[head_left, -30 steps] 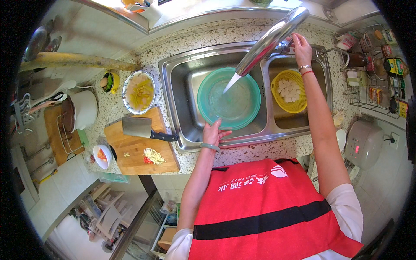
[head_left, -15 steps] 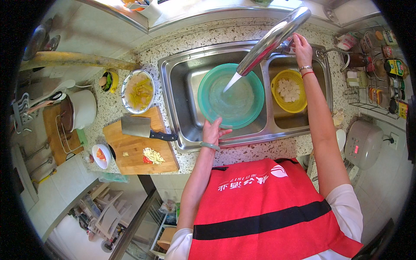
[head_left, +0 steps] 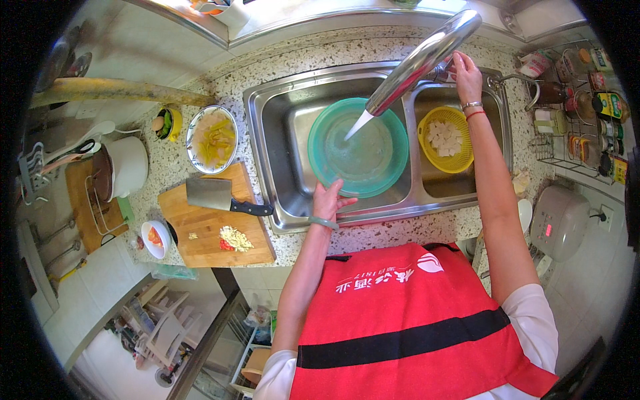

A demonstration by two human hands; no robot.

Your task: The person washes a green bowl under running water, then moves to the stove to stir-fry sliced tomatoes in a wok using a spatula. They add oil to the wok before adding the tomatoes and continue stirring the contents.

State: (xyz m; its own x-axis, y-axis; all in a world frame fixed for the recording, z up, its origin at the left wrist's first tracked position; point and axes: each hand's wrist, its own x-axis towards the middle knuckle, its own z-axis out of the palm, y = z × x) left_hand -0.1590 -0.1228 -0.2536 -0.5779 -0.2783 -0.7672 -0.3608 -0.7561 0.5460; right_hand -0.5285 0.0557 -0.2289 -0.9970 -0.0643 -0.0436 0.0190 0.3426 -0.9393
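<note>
A green plastic basin [head_left: 393, 175] sits in the left bowl of the steel sink [head_left: 280, 153]. Water streams into it from the chrome faucet [head_left: 427, 63], and clear water lies inside. My left hand [head_left: 328, 198] grips the basin's near rim, thumb over the edge and fingers along the outside. At the faucet's base, behind the spout, my right hand [head_left: 467, 75] has its fingers closed around the handle, which is mostly hidden. Below my right wrist, a yellow colander [head_left: 430, 157] with white cubes [head_left: 445, 138], looking like tofu, rests in the right bowl.
Left of the sink, a cutting board [head_left: 193, 223] carries a cleaver [head_left: 210, 195] and chopped garlic [head_left: 235, 239] with red bits. Near it stand a bowl of yellowish pickled vegetables [head_left: 212, 140] and a small white bowl [head_left: 155, 248]. A spice rack [head_left: 580, 113] and rice cooker [head_left: 560, 223] are at right.
</note>
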